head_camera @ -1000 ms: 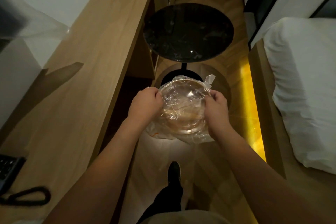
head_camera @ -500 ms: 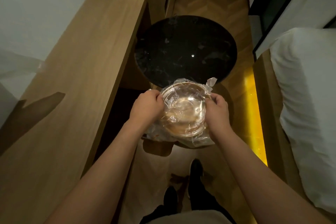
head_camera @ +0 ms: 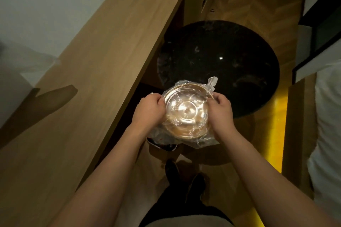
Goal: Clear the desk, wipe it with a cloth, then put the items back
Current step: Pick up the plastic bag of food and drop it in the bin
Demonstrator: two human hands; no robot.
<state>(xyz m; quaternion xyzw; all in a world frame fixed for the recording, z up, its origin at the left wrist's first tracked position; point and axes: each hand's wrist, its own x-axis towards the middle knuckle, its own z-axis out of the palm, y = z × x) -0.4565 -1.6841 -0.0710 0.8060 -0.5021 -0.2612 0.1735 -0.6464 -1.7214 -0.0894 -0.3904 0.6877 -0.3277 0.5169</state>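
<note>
Gripping the wrapped bowl (head_camera: pixel 186 111), both hands now nearer the round table (head_camera: pixel 230 61).

Bare-topped wooden desk (head_camera: pixel 96 83), round black table (head_camera: pixel 230 57)

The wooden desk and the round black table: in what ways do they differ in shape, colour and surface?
The wooden desk is long and straight-edged; the round black table is a circle. The desk is light brown with visible grain; the table is dark with pale marbled streaks. The desk looks matt; the table is glossy and reflects a point of light. Both show a bare top, and the wrapped bowl, gripped by the left hand and right hand, rests on neither.
</note>
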